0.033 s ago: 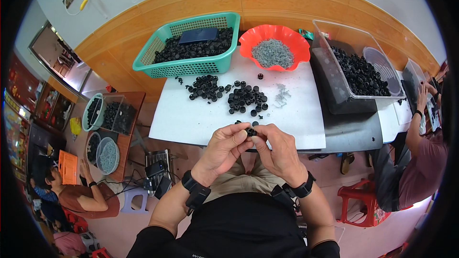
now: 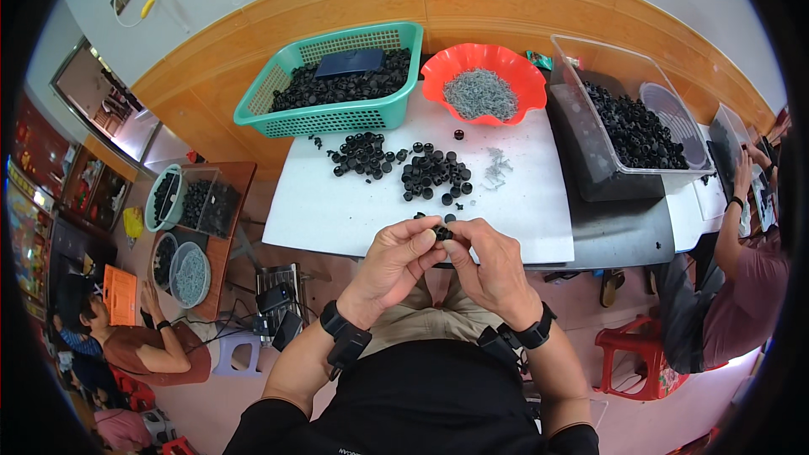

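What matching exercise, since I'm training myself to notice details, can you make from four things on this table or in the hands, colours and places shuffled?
Things:
1. Basket
2. Bowl
3. Box
4. Small part

Colours and places:
A. Red, holding grey pieces
B. Black, at the fingertips of the left hand and right hand
C. Green, with a dark blue object lying on its contents
D. Clear, right of the white sheet

Right pairs: 1-C, 2-A, 3-D, 4-B
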A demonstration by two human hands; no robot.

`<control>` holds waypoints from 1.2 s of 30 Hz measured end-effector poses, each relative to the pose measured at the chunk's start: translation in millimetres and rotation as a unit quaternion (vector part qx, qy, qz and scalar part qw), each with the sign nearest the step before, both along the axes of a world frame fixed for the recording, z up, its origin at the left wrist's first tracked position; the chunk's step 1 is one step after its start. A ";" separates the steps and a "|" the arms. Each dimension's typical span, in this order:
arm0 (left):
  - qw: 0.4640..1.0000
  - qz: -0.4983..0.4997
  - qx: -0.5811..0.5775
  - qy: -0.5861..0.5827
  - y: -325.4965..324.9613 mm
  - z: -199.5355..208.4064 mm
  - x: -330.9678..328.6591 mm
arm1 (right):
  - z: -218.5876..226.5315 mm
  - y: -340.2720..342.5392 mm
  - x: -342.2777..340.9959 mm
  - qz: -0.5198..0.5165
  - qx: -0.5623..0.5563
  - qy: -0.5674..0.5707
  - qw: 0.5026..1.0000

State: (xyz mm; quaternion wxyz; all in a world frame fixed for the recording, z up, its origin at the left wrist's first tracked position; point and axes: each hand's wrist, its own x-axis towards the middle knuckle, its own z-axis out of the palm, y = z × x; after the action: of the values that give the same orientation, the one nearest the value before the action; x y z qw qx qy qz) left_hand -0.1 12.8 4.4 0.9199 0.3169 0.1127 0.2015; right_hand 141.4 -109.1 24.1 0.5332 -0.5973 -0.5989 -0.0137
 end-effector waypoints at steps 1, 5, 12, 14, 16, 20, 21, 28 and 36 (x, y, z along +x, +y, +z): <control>1.000 0.003 0.008 0.006 -0.7 0.8 0.1 | 0.3 -0.1 -0.1 0.002 0.001 0.010 1.000; 1.000 0.008 0.022 0.007 -2.2 -0.4 0.6 | -4.3 1.8 -0.4 0.009 0.057 0.053 0.997; 1.000 0.006 0.030 0.002 -3.7 -2.3 1.2 | -6.3 -1.3 1.5 0.011 0.076 0.062 0.995; 0.999 0.008 0.032 0.006 -4.6 -2.9 1.7 | -7.7 -1.9 1.8 0.016 0.082 0.068 0.994; 0.999 0.009 0.034 0.009 -6.7 -0.6 2.8 | -8.8 -2.6 1.8 0.016 0.086 0.071 0.994; 0.999 0.011 0.038 0.016 -9.9 2.6 4.2 | -12.6 -2.7 3.5 0.014 0.096 0.071 0.993; 0.999 0.012 0.038 0.017 -10.2 2.6 4.1 | -12.6 -2.8 3.4 0.014 0.096 0.072 0.993; 0.998 0.026 0.053 0.033 -14.4 2.4 6.1 | -12.3 -5.4 4.3 0.009 0.094 0.063 0.994; 0.994 0.051 0.078 0.057 -20.1 4.9 8.0 | -13.7 -9.5 7.6 0.008 0.088 0.035 0.995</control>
State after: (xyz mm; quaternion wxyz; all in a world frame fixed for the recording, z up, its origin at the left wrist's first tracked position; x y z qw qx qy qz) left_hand 7.9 -7.3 9.4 0.8727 0.3928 0.1653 0.2381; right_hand 149.0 -118.6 10.3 0.6044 -0.5434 -0.5812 -0.0405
